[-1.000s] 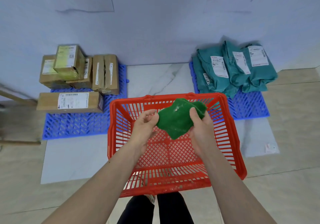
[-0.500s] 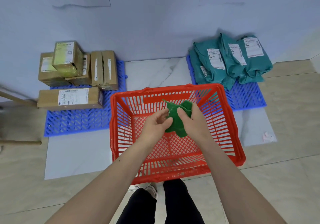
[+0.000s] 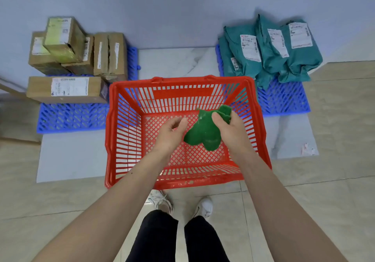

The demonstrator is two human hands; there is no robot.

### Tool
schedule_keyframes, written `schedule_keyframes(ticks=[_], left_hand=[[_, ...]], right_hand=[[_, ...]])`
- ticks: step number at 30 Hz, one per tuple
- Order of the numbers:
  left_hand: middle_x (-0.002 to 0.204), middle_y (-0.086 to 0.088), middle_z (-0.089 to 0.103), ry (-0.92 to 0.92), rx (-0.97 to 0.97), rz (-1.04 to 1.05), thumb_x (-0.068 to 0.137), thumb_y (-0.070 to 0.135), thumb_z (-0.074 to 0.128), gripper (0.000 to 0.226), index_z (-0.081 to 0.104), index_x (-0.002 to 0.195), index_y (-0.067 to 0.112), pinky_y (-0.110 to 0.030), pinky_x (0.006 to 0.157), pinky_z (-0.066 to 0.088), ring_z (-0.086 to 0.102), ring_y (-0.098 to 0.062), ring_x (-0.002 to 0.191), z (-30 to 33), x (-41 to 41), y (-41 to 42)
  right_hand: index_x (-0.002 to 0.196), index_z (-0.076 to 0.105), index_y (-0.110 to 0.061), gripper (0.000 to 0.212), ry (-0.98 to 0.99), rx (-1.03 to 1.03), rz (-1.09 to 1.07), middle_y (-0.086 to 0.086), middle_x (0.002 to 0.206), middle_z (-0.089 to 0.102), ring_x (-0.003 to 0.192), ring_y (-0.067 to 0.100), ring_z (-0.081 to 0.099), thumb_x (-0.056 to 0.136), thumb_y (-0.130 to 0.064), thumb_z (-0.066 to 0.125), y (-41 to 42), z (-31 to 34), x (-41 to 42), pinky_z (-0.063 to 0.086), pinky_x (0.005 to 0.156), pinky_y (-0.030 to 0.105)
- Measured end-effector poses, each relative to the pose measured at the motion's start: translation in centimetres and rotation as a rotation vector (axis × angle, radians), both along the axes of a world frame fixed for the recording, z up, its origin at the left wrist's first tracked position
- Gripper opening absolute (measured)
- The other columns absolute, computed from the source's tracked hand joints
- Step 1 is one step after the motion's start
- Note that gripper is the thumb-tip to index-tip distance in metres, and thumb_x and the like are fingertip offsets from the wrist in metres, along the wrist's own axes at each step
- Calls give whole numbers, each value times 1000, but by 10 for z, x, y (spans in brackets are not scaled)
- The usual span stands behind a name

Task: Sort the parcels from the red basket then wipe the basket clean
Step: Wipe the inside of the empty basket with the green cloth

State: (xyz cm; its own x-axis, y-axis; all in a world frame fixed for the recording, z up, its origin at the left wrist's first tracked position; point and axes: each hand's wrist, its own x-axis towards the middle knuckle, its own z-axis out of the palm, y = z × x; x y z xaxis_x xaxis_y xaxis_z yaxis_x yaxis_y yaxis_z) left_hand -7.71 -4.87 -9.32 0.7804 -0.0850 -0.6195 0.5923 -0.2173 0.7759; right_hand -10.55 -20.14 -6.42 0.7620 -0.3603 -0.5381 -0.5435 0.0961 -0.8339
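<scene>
R hand [image 3: 229, 128] gripping green cloth [image 3: 205, 136] over red basket [image 3: 113, 140]; L hand [image 3: 170, 134] hovering just left of it w/ fingers relaxed, holding nothing

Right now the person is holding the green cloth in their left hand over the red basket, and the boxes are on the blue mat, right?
Not quite. The head view shows the green cloth gripped in the right hand; the left hand is open beside it and holds nothing. The rest is right: both hands are over the red basket, and the boxes sit on the blue mat.
</scene>
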Motion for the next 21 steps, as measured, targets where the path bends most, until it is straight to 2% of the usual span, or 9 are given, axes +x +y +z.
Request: schedule_keyframes(ticks=[2,4,7,9,12,14,16,18,21], left_hand=[[122,4,61,68,-49,-80,103,44,44,43,55,136,18,-29,96,43,57,-8,102,8,-8,-14],[119,6,57,125,-95,-128,104,49,32,49,51,139,20,-27,94,37,55,-9,103,13,-12,-26],[123,3,64,222,-168,-53,97,65,33,59,57,132,24,-43,101,42,60,-20,113,8,-17,-31],[117,-2,70,203,-236,40,96,57,47,45,64,119,23,-46,92,53,65,-23,109,3,-21,-29],[103,-5,71,118,-339,133,98,31,57,22,64,114,16,-33,69,61,69,-19,94,1,-26,-25],[102,-4,71,57,-347,111,100,25,55,24,65,119,14,-34,74,60,69,-16,90,2,-30,-20],[107,-4,70,29,-312,49,103,27,50,27,65,122,16,-38,83,56,67,-15,95,5,-35,-12],[114,-2,67,1,-215,-21,103,32,47,30,60,129,21,-34,84,56,65,-16,102,6,-39,-1],[122,-4,65,-61,-22,-180,101,35,50,43,47,143,23,-31,92,50,64,-17,113,-4,-50,26]], right_hand=[[116,61,-11,37,0,98,-2,14,117,69,104,25,70,86,-30,69,-6,-1,-2,58,90,45],[119,61,-9,47,-4,184,0,14,118,69,108,29,69,76,-28,71,-10,-1,-5,56,94,51],[121,62,-3,41,-1,319,-12,16,117,71,106,31,70,83,-14,74,-16,-1,-10,56,92,52],[116,65,-3,37,17,353,-1,14,110,74,101,30,72,83,-16,77,-18,0,-12,60,85,51],[117,63,-1,51,70,321,78,13,108,74,96,27,74,75,-20,85,-17,1,-17,62,73,47],[119,62,-4,51,123,324,145,14,113,72,99,27,72,75,-19,84,-15,-2,-21,62,75,47],[119,62,-6,40,130,332,179,13,116,72,106,29,70,83,-17,78,-15,-5,-25,60,83,51],[121,62,-6,31,80,338,210,13,117,72,108,29,70,92,-15,69,-18,-6,-31,57,89,53],[119,61,-4,25,21,149,259,14,114,73,104,28,71,97,-16,62,-25,-10,-50,55,94,52]])
